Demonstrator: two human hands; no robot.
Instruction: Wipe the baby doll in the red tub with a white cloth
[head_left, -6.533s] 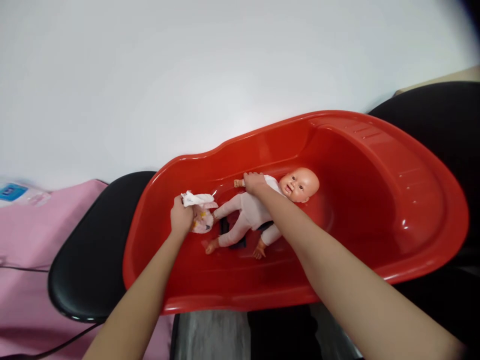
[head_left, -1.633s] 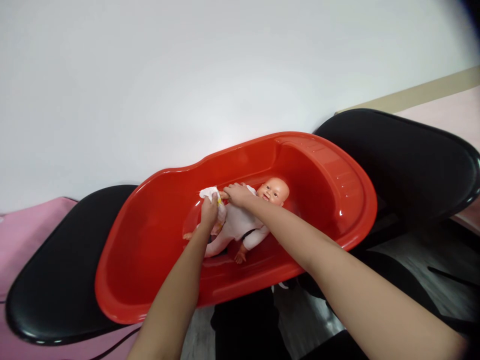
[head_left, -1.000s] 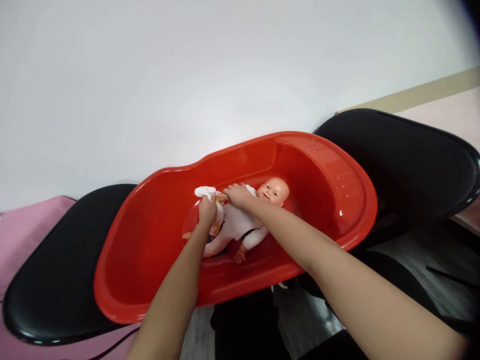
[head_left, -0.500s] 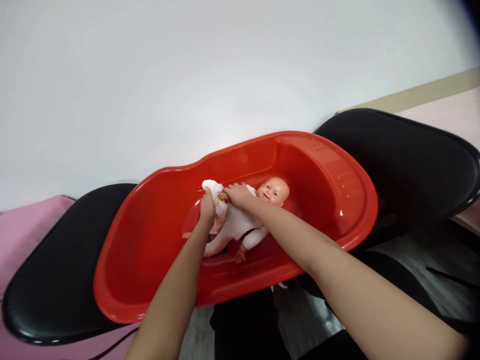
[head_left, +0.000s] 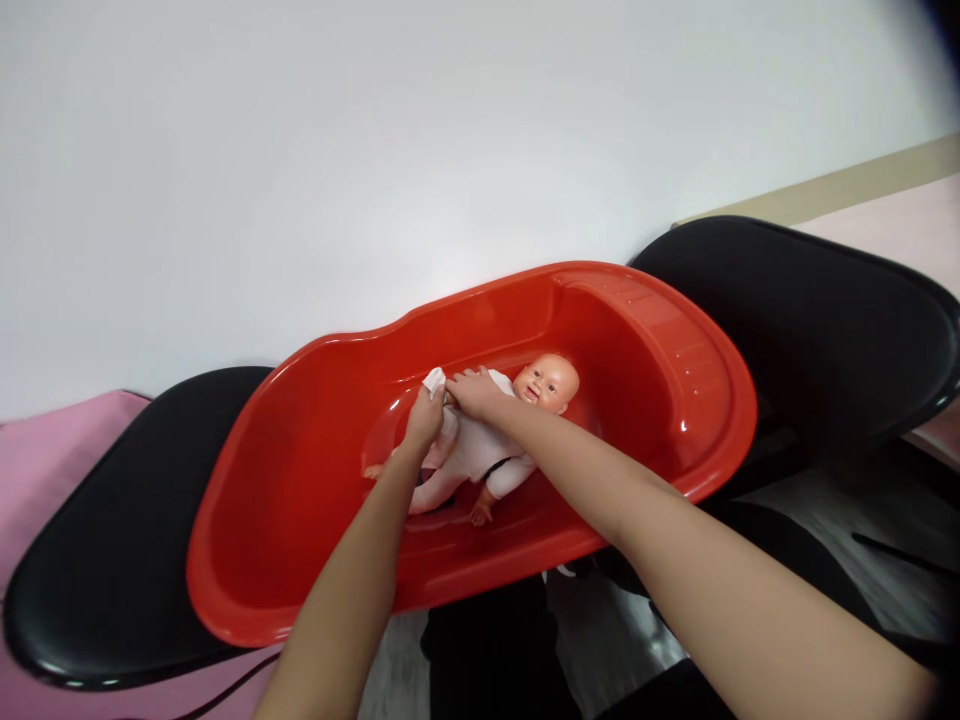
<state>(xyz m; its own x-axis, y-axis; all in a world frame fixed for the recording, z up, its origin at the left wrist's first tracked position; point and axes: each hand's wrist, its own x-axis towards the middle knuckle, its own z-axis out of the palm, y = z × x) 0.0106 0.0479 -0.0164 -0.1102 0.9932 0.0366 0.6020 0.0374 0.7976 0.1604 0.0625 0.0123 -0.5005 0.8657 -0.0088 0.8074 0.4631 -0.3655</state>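
Note:
A baby doll [head_left: 491, 452] in a pale pink suit lies on its back in a red plastic tub [head_left: 315, 560], head to the right. My left hand [head_left: 424, 422] is closed on a small white cloth [head_left: 434, 380] and presses it against the doll's far arm. My right hand [head_left: 472, 391] is closed on that same arm, right beside the cloth. The doll's near hand and one foot stick out below my arms.
The tub rests across two black chair seats, one at the left [head_left: 112, 560] and one at the right [head_left: 817, 320]. A white wall [head_left: 375, 150] rises behind it. Pink fabric [head_left: 45, 470] lies at the far left. Grey floor [head_left: 825, 540] shows below right.
Over the last second my left hand has slid the cloth to the right along the doll's arm, closer to my right hand. My right hand and the doll have stayed put.

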